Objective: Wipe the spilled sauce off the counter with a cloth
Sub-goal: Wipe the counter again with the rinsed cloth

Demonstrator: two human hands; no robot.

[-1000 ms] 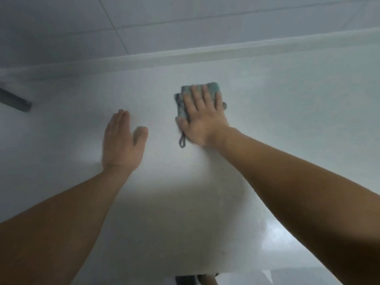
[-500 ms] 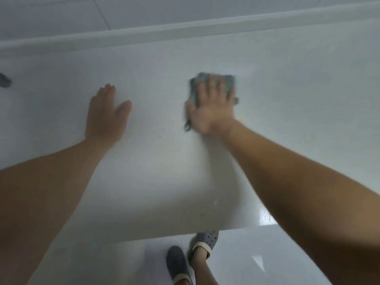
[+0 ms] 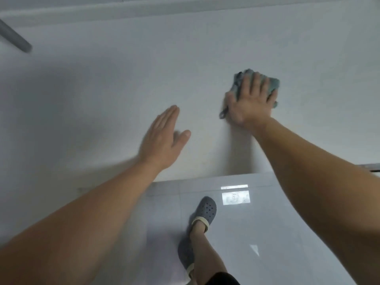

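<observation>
hands x2 (image 3: 164, 140) | cloth x1 (image 3: 273, 84) | clogs x2 (image 3: 206, 209) | grey rod x1 (image 3: 14, 38)

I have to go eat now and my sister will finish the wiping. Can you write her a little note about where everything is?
Right hand: flat on the folded teal cloth, pressing it to the white counter.
Left hand: open, fingers straight, holding nothing, over the counter beside the cloth.
Done: no sauce shows anywhere on the counter in view.
Left: check under the cloth and beyond the picture's edges, then put the cloth away.
</observation>
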